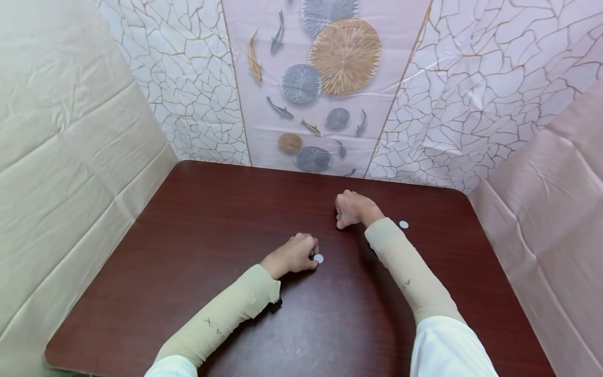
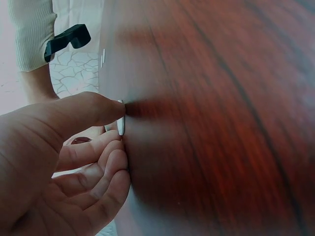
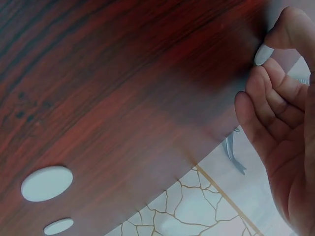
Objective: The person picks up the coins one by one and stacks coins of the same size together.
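Near the middle of the table, my left hand (image 1: 294, 254) pinches a small white disc (image 1: 319, 258) at its edge between thumb and fingers. The left wrist view shows this disc (image 2: 121, 118) edge-on, lying along the tabletop, with the other fingers curled beside it. Farther back and to the right, my right hand (image 1: 353, 209) pinches another white disc (image 1: 338, 217), mostly covered by the fingers. In the right wrist view that disc (image 3: 264, 54) sits between thumb and index finger, close at the table surface.
A loose white disc (image 1: 403, 224) lies on the brown table (image 1: 226, 209) right of my right wrist. The right wrist view shows two loose discs, a nearer one (image 3: 47, 183) and a farther one (image 3: 58, 226). Patterned cloth (image 1: 198, 78) hangs behind the table, with plain cloth at both sides.
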A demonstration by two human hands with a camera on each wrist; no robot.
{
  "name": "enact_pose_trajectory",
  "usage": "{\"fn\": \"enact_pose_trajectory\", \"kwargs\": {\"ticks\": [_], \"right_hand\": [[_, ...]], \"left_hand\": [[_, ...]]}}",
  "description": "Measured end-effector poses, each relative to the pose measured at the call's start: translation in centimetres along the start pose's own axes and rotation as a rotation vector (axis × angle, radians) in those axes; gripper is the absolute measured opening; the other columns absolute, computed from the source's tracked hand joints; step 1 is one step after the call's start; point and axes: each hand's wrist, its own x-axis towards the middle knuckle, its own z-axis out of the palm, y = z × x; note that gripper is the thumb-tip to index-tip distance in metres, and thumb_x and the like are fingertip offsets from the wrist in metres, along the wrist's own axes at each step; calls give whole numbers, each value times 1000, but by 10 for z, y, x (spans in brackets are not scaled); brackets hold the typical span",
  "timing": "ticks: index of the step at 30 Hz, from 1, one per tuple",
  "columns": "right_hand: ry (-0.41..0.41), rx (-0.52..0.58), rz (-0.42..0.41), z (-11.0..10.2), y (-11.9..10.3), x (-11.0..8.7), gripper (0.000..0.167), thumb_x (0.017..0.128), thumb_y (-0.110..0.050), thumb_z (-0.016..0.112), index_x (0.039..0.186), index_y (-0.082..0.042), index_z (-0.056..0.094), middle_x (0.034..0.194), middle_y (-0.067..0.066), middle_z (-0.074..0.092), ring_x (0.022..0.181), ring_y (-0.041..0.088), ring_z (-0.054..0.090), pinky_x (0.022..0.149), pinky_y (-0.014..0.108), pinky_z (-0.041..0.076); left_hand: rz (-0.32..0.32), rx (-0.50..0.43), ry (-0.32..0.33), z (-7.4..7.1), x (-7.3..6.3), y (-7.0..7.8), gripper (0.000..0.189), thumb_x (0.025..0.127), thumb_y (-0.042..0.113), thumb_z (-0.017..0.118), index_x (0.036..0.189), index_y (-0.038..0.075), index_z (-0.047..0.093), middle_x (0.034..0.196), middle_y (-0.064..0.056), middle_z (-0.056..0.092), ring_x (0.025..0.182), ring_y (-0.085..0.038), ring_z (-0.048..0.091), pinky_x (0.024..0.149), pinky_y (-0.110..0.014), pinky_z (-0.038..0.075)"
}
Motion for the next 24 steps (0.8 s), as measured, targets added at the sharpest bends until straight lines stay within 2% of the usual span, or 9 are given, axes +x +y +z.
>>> {"fn": "enact_pose_trajectory", "kwargs": {"ticks": [5,9,16,24], "right_hand": [[23,17,-3,0,1,-7,20,80,-28,82,89,-13,71,89,3,69,76,18,65,72,34,56],[54,62,-26,-1,-1,-13,23,80,-29,82,93,-13,71,91,3,70,77,17,65,72,34,56],[92,97,-120,-3,-15,-30,23,78,-28,81,92,-12,71,86,0,71,72,13,65,68,30,55],[91,122,-158,8,-34,-51,20,78,-26,82,88,-14,69,77,-4,68,67,9,62,64,26,53]], "left_hand": [[1,-20,-7,2,0,1,14,96,18,77,99,7,68,93,-5,63,72,-12,49,70,-27,43],[-10,-18,-5,3,1,0,14,95,19,78,100,9,69,97,-4,64,76,-13,51,72,-28,45],[-19,-26,8,2,0,-1,15,95,19,78,100,8,70,98,-5,65,80,-15,54,75,-30,48],[6,-30,22,4,2,1,15,94,16,79,97,6,69,97,-8,65,82,-17,54,77,-33,49]]}}
